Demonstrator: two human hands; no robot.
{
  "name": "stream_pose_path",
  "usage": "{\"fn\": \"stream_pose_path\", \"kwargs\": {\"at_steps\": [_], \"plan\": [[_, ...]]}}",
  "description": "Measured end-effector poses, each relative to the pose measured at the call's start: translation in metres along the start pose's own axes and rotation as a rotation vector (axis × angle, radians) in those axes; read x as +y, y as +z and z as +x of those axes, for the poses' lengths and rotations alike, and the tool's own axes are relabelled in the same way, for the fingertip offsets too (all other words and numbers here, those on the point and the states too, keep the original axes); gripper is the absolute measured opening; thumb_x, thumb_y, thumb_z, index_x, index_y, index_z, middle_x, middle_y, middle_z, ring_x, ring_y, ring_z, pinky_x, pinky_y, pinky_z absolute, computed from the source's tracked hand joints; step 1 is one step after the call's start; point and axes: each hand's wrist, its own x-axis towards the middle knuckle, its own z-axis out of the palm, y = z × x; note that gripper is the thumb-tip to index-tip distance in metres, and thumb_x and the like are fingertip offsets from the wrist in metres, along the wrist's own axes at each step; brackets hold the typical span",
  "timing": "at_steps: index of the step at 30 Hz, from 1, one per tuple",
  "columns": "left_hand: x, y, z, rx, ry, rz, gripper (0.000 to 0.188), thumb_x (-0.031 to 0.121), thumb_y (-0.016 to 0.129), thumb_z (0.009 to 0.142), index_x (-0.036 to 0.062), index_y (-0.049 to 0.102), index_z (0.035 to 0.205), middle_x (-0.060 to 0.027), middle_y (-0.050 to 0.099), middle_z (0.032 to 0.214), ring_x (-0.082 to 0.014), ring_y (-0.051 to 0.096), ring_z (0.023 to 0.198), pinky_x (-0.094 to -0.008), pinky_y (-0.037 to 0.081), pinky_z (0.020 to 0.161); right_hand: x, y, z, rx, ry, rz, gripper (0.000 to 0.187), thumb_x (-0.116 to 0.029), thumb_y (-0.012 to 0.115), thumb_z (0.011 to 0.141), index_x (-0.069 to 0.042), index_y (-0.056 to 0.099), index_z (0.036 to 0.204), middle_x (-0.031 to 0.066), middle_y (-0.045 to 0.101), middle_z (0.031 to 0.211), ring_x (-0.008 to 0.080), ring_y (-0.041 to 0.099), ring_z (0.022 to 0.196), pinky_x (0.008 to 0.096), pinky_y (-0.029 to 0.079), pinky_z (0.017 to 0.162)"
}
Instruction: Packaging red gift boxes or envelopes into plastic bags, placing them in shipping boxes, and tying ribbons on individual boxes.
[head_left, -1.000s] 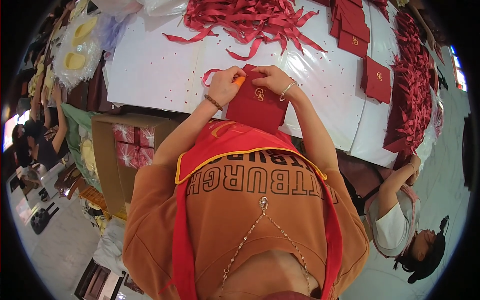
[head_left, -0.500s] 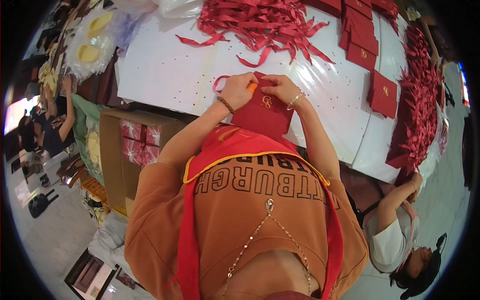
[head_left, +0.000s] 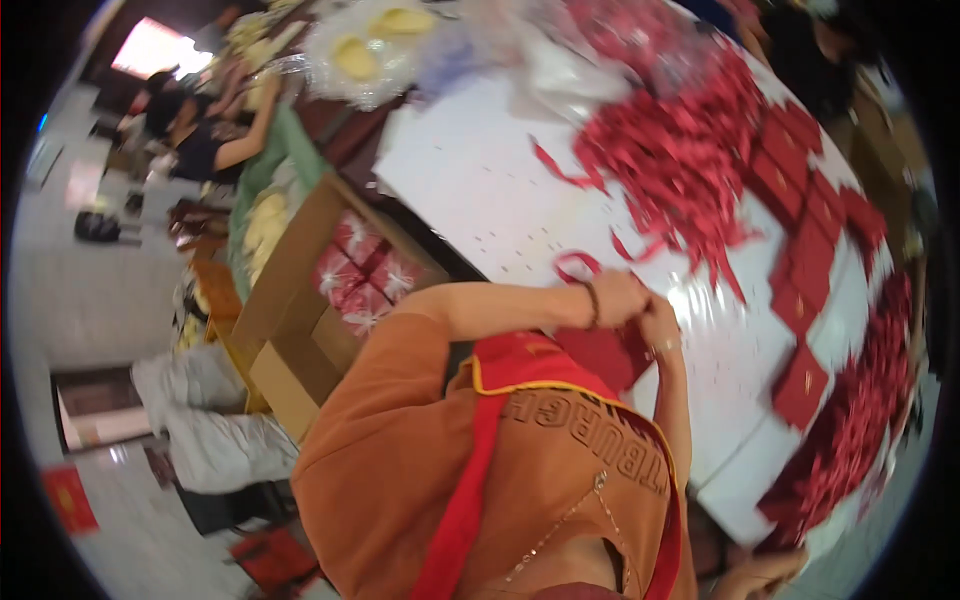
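Note:
A flat red gift bag (head_left: 612, 358) lies at the table's near edge, against my red apron. My left hand (head_left: 618, 298) is closed at its upper edge, fingertips pinched together. Right beside it, my right hand (head_left: 658, 328) also has its fingers closed on the bag's top corner. The two hands nearly touch, and they hide the exact spot they grip. A red ribbon loop (head_left: 576, 264) sticks up just left of my left hand. Motion blur softens the fingers and the bag.
A heap of red ribbons (head_left: 680, 165) covers the far table. More red bags (head_left: 802, 385) lie to the right, beside a long ribboned row (head_left: 850, 440). An open carton (head_left: 290, 285) at left holds wrapped red packs (head_left: 362, 270). Other people work at both sides.
My view has turned, so the table and carton appear shifted to the right and tilted. My hands have drawn closer together at the bag's top edge, and its emblem no longer shows clearly.

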Motion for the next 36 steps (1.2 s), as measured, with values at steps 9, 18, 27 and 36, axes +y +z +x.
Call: {"fn": "stream_pose_path", "kwargs": {"at_steps": [9, 18, 27, 36], "plan": [[-0.012, -0.018, 0.002, 0.103, -0.110, 0.118, 0.019, 0.022, 0.058, 0.067, 0.0102, 0.061, 0.082, -0.0136, 0.059, 0.087, -0.0327, 0.055, 0.087, -0.0474, 0.040, 0.069, 0.000, -0.003, -0.001, -0.090, 0.043, 0.283, 0.025, 0.001, 0.061, 0.074, 0.001, 0.048, 0.096, 0.0074, 0.057, 0.089, 0.0131, 0.054, 0.079, 0.0242, 0.044, 0.068], [-0.051, -0.031, 0.035, -0.668, -0.244, -0.533, 0.033, 0.035, 0.053, 0.080, 0.0040, 0.063, 0.078, -0.0040, 0.059, 0.068, -0.0110, 0.051, 0.055, -0.0259, 0.041, 0.049, -0.018, -0.004, -0.021, 0.133, -0.152, -0.209, 0.032, -0.025, 0.064, 0.073, -0.005, 0.053, 0.095, 0.0135, 0.062, 0.083, 0.0277, 0.061, 0.075, 0.0347, 0.046, 0.064], [-0.054, -0.043, 0.058, -0.900, -0.526, -0.829, 0.017, 0.020, 0.055, 0.074, 0.0072, 0.062, 0.082, 0.0016, 0.057, 0.077, -0.0086, 0.051, 0.073, -0.0315, 0.041, 0.065, -0.017, -0.004, -0.023, 0.185, -0.145, -0.275, 0.028, -0.026, 0.064, 0.071, -0.011, 0.053, 0.091, 0.0102, 0.062, 0.073, 0.0300, 0.059, 0.068, 0.0375, 0.044, 0.059], [-0.067, -0.005, 0.061, -0.684, -0.356, -0.484, 0.012, 0.021, 0.059, 0.067, 0.0082, 0.058, 0.066, 0.0038, 0.045, 0.054, -0.0067, 0.041, 0.053, -0.0249, 0.034, 0.049, -0.022, -0.004, -0.025, 0.123, -0.119, -0.295, 0.031, -0.028, 0.065, 0.070, -0.011, 0.055, 0.093, 0.0077, 0.063, 0.079, 0.0260, 0.060, 0.072, 0.0351, 0.045, 0.063]]}}
